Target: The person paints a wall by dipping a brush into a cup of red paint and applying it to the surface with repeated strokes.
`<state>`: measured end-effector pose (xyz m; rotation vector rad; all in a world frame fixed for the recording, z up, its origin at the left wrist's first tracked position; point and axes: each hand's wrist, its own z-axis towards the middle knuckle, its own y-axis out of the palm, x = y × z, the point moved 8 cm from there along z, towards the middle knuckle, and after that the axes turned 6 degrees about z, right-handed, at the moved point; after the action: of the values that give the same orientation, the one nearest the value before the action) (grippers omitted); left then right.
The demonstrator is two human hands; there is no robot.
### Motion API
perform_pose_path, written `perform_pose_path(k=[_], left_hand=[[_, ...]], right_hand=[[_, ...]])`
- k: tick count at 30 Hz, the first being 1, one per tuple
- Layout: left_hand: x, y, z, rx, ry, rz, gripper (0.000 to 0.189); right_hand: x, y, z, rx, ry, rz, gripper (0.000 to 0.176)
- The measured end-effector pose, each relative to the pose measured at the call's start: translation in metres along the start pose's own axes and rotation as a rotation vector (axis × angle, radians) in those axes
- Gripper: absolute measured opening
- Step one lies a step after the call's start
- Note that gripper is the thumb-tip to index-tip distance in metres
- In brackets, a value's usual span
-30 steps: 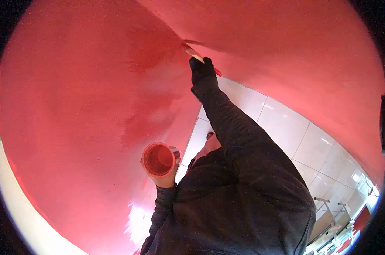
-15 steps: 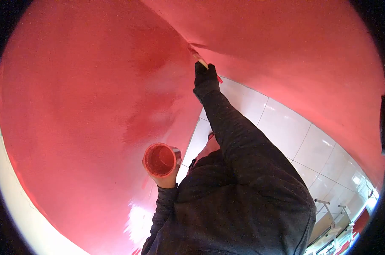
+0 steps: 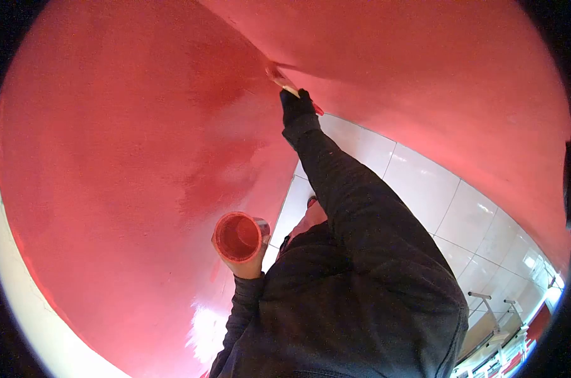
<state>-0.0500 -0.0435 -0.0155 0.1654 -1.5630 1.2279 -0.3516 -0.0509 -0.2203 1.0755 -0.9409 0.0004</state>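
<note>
My left hand [image 3: 249,264] is wrapped round a cup [image 3: 237,237] whose rim and inside are coated in red paint. Darkly gloved, my right hand [image 3: 298,108] grips a paintbrush [image 3: 289,88] by its handle. The bristles are against the red wall [image 3: 128,126], at the corner where two wall faces meet. Wet, darker red patches show on the left face below and beside the brush. Red shows at the far end of the brush handle, beyond my hand.
White floor tiles [image 3: 424,183] lie below the walls. Metal-legged furniture [image 3: 487,321] stands at the lower right. A pale strip [image 3: 27,283] borders the wall on the left.
My right hand and the brush have moved slightly up and left along the corner. My left hand and the cup have hardly moved.
</note>
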Motion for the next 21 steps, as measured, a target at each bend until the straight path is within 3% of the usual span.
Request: perform_pose_path(k=[2, 6, 8, 9, 11, 14, 17, 18, 19, 21], left_hand=[[0.002, -0.001, 0.000, 0.010, 0.005, 0.015, 0.085], [-0.004, -0.001, -0.002, 0.010, -0.001, 0.010, 0.084], [-0.008, -0.001, -0.004, 0.007, -0.020, 0.007, 0.084], [-0.008, -0.001, -0.003, 0.007, -0.020, 0.003, 0.084], [-0.008, 0.000, -0.002, 0.012, -0.014, -0.006, 0.083], [-0.008, 0.001, -0.002, -0.019, -0.036, -0.015, 0.083], [-0.008, -0.003, -0.002, 0.016, 0.033, 0.062, 0.082], [-0.012, -0.003, -0.004, 0.015, 0.006, 0.034, 0.082], [-0.016, -0.002, -0.004, 0.014, -0.018, 0.004, 0.083], [-0.017, -0.001, -0.003, 0.003, -0.022, -0.024, 0.083]], right_hand=[[-0.008, 0.010, -0.035, 0.642, -0.359, -0.566, 0.047], [-0.006, 0.017, -0.028, 0.656, -0.531, -0.462, 0.028], [-0.021, 0.013, -0.004, 0.457, -0.497, -0.942, 0.053], [-0.024, 0.010, -0.004, 0.458, -0.498, -0.942, 0.053], [-0.008, 0.028, -0.007, 0.332, -0.539, -0.385, 0.029], [0.003, 0.041, -0.022, 0.391, -0.579, -0.360, 0.027], [0.008, 0.015, -0.016, 0.500, -0.551, -0.255, 0.025], [0.003, -0.007, -0.012, 0.407, -0.368, -0.220, 0.027], [-0.009, -0.022, -0.014, 0.404, -0.366, -0.222, 0.027], [-0.038, -0.010, -0.018, 0.295, -0.543, -0.880, 0.028]])
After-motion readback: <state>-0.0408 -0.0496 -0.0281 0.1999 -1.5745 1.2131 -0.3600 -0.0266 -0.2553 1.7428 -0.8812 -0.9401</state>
